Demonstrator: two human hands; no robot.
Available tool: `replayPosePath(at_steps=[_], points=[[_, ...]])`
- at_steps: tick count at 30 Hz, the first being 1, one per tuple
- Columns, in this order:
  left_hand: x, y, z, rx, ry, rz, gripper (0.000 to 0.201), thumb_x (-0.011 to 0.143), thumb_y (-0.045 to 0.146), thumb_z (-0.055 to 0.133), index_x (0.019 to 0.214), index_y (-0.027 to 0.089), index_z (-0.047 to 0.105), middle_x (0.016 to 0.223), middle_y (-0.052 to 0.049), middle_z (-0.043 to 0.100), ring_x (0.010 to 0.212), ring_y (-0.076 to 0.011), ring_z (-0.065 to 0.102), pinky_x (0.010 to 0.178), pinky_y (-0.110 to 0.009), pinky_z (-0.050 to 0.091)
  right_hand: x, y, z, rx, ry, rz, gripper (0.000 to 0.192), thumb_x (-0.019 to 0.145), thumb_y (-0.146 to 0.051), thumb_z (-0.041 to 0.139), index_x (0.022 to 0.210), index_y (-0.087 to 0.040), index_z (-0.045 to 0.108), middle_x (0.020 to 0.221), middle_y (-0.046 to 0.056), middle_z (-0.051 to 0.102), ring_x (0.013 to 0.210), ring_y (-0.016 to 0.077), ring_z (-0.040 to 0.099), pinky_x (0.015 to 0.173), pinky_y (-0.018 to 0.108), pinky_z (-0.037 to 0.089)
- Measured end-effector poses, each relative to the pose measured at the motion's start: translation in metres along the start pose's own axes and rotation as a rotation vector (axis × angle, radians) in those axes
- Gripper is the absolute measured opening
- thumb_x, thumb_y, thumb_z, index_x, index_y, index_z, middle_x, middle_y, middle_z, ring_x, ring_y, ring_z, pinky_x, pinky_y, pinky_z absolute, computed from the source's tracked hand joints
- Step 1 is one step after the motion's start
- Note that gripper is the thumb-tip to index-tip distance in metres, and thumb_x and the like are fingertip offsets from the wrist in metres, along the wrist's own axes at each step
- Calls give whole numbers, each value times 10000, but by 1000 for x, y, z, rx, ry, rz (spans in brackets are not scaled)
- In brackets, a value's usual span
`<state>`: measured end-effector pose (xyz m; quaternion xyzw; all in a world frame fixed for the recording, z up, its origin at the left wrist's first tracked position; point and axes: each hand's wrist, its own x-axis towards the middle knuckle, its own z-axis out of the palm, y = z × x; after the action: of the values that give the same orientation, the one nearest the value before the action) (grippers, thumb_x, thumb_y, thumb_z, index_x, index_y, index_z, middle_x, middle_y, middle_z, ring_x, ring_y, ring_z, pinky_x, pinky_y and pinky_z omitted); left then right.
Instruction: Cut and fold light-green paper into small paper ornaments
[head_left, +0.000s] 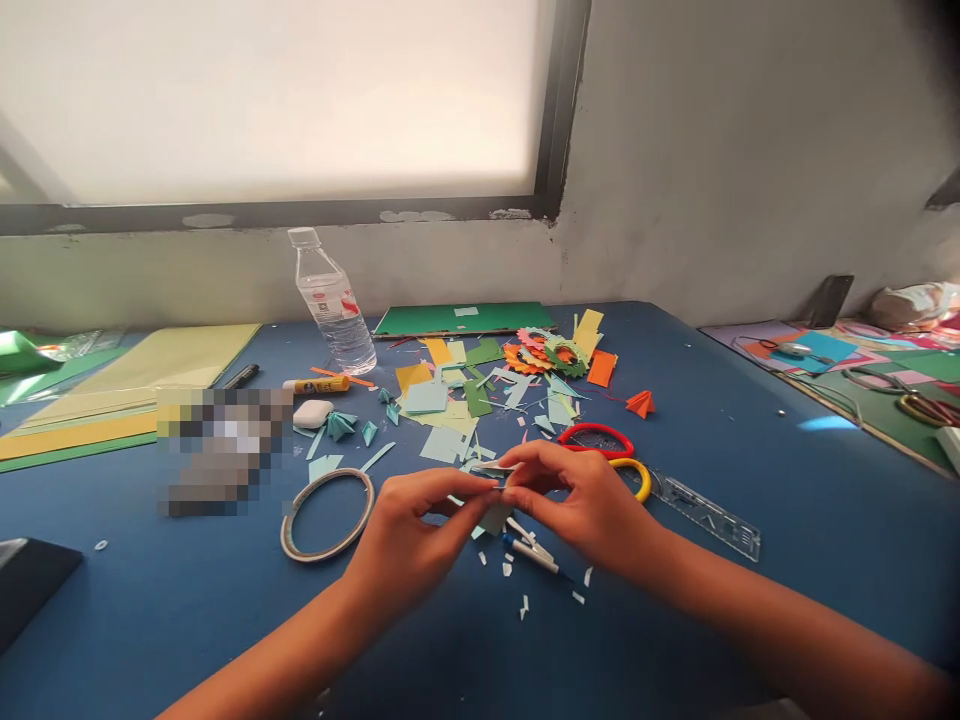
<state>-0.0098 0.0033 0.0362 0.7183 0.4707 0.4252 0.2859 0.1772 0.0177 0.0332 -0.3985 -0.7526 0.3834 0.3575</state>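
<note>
- The left hand (409,530) and the right hand (581,500) meet just in front of the red-and-yellow scissors (607,455), which serve here as the landmark on the blue table (750,460).
- Between them the fingertips pinch a small pale paper piece (493,468), light green or whitish; it sits just left of the scissors' handles and slightly nearer the person.
- Grip: both hands are closed narrowly on the paper, thumb against forefinger on each side. The left takes its left end, the right its right end, so the piece lies across the gap between the two pinches rather than deep in either palm.
- Step in hand, as I judge it: folding or creasing the small piece, or pressing a part of it flat. How it is folded is too small to tell.
- The next move would call for fine fingertip pressure and a steady hold from the opposite hand, since the piece is tiny and light.
- A pen-like white tool (534,553) lies on the table below the hands, nearer the person than the scissors, amid white paper crumbs.
- A clear ruler (705,515) lies right of the scissors, touching or nearly touching the yellow handle.
- A roll of tape (328,515) lies well left of the scissors, beside the left hand.
- Beyond the scissors spread coloured paper scraps (457,400), an orange-and-green paper flower (544,355), and farther left a water bottle (334,305) and a glue stick (319,384).
</note>
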Motion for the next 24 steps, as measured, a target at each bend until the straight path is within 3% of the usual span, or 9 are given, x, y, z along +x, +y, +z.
replayPosePath(at_steps=[4, 7, 11, 13, 15, 18, 21, 24], points=[[2, -1, -2, -10, -17, 7, 94, 747, 204, 676, 758, 158, 757, 686, -27, 760, 560, -143, 677, 478, -153, 512, 1, 3, 1, -106, -86, -43, 324, 915, -312, 470, 688, -150, 634, 604, 9, 607, 555, 119, 520, 521, 217, 372], [5, 0, -1, 9, -95, 24, 157, 788, 235, 645, 717, 140, 747, 622, -22, 748, 502, -141, 665, 434, -152, 494, 4, 3, 0, -202, -81, -87, 253, 875, -248, 505, 699, -142, 652, 632, 32, 623, 574, 128, 498, 559, 239, 347], [9, 2, 3, 108, -123, 84, 311, 899, 270, 500, 763, 104, 725, 624, -50, 741, 498, -143, 665, 416, -163, 482, 9, -2, -13, -210, -168, -41, 256, 861, -271, 527, 665, -155, 643, 596, 12, 602, 542, 116, 476, 533, 232, 320], [11, 1, 6, 180, -170, 151, 309, 914, 292, 479, 843, 112, 720, 713, -65, 759, 598, -163, 699, 512, -195, 533, 9, -2, -28, -204, -195, 17, 281, 863, -308, 530, 648, -154, 625, 567, -4, 564, 524, 109, 454, 513, 229, 305], [12, -3, 11, 258, -280, 258, 245, 826, 352, 619, 929, 152, 716, 876, -73, 765, 810, -214, 713, 714, -270, 565, 5, 4, -46, -180, -198, 93, 292, 864, -355, 524, 677, -151, 617, 584, -5, 548, 542, 114, 457, 525, 228, 323], [14, -14, 20, 383, -479, 447, 500, 620, 389, 800, 1076, 221, 679, 1188, -83, 665, 1149, -301, 569, 1000, -422, 427, -9, 23, -73, -90, -212, 229, 392, 885, -470, 443, 732, -140, 590, 637, 10, 560, 586, 125, 512, 569, 229, 404], [17, -27, 30, 523, -538, 535, 409, 753, 397, 700, 1121, 223, 654, 1237, -96, 632, 1192, -314, 530, 1000, -482, 412, -27, 40, -90, -33, -249, 334, 459, 842, -557, 461, 734, -132, 596, 619, 6, 554, 563, 119, 508, 566, 228, 425], [23, -37, 37, 653, -487, 554, 317, 838, 360, 615, 1101, 186, 652, 1178, -99, 668, 1154, -301, 566, 913, -435, 492, -40, 44, -94, -29, -318, 414, 473, 771, -575, 562, 639, -124, 613, 554, -4, 534, 499, 99, 460, 494, 207, 384]])
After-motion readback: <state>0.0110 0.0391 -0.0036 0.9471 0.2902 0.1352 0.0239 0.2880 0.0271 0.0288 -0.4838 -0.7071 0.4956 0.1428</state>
